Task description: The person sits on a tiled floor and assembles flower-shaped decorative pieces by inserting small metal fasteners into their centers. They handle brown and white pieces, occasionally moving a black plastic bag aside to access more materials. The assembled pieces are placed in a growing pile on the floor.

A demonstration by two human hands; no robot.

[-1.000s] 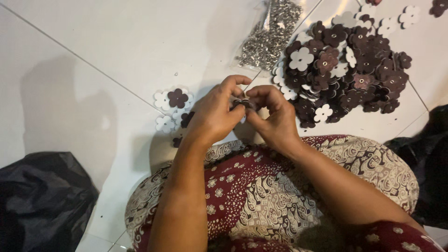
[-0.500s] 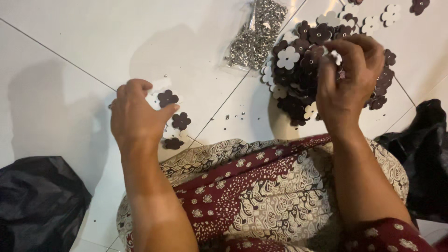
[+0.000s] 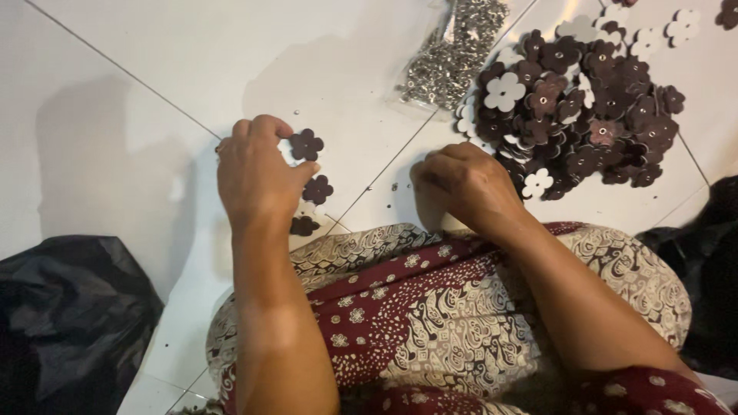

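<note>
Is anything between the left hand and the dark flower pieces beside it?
Nothing visible. The left hand rests on the tile floor right against the small flower pieces; its fingertips reach the nearest one, with no object between.

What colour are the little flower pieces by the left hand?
Dark maroon flower pieces, seen from the head view.

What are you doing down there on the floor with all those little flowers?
A person sits on the white tiled floor with a patterned red and cream cloth over the lap. The left hand rests by a few small dark brown flower-shaped cutouts laid apart. The right hand is curled low on the floor, just short of a big pile of brown and white flower-shaped pieces. A clear bag of small silver metal bits lies beyond it.
</note>
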